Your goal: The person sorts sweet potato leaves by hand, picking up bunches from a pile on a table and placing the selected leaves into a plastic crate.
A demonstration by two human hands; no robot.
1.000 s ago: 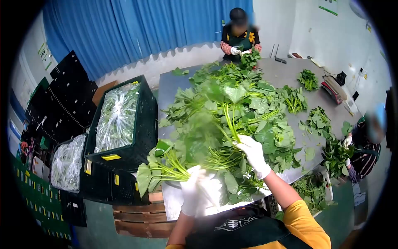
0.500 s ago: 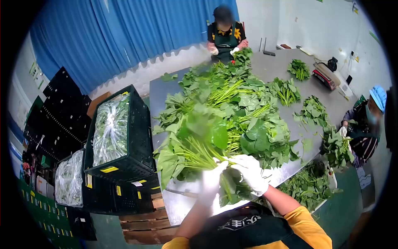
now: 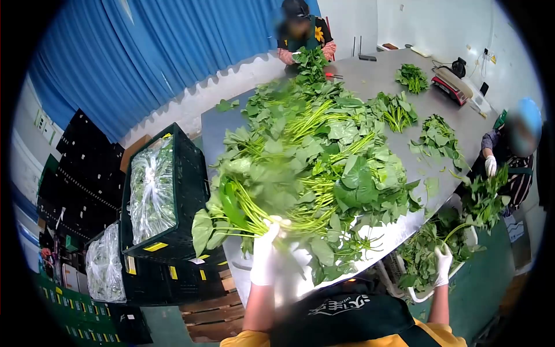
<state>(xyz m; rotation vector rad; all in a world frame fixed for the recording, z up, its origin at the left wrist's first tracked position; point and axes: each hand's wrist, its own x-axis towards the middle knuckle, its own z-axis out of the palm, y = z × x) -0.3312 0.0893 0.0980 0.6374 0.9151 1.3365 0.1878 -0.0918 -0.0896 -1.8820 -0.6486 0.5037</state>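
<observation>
My left hand (image 3: 265,253), in a white glove, is closed around the stems of a bunch of leafy greens (image 3: 245,209) above the near left part of the table. Its leaves point left and away. My right hand (image 3: 443,264), gloved too, is over the white basket (image 3: 417,296) at the table's right edge. Its fingers are closed on a leafy stem (image 3: 457,230) that curves up to the right. More loose greens (image 3: 425,254) fill the basket. A large heap of greens (image 3: 324,139) covers the middle of the table.
The metal table (image 3: 370,81) also carries separate bunches (image 3: 437,139) and a scale (image 3: 451,87). Dark crates (image 3: 193,191) with plastic-wrapped greens (image 3: 153,191) stand at left. One co-worker (image 3: 303,34) handles greens at the far end, another (image 3: 514,144) at right.
My right hand has left the bunch and swung right to the basket. My left hand has shifted left with the bunch. The co-worker at right has lowered a bunch near the basket.
</observation>
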